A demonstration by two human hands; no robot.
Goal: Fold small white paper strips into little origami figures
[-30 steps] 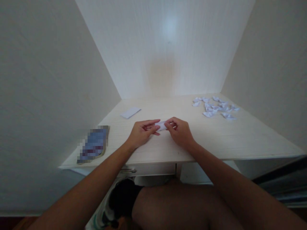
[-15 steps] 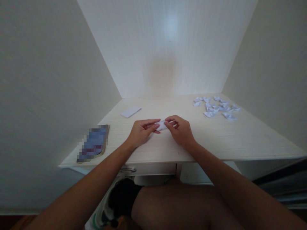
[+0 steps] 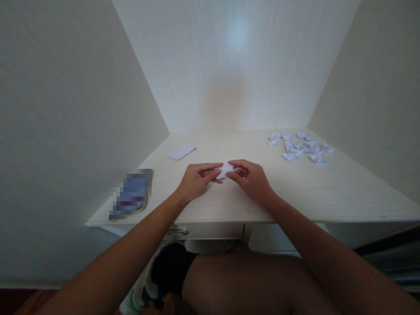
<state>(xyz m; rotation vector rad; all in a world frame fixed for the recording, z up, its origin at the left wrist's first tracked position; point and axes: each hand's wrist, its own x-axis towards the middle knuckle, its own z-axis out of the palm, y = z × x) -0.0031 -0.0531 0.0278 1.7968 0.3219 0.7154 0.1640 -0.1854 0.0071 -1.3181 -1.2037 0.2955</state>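
Observation:
Between my hands, just above the middle of the desk, is a small folded piece of white paper (image 3: 225, 171). My left hand (image 3: 198, 179) pinches its left end between thumb and fingers. At the right end, my right hand (image 3: 251, 177) grips it with thumb and forefinger. The paper's ends are covered by my fingertips, and its exact folds are too blurred to make out. Several small folded white paper pieces (image 3: 292, 155) lie in a loose group at the back right. A flat stack of white paper (image 3: 182, 152) rests at the back left.
The white desk (image 3: 216, 205) has walls on its left, right and back. A blurred-out bluish packet (image 3: 133, 192) lies at the left front edge. Below the front edge are a drawer handle (image 3: 179, 231) and my legs (image 3: 236, 280).
My right hand's fingers have spread a little, and more of the paper shows between the hands. The whole view has shifted slightly.

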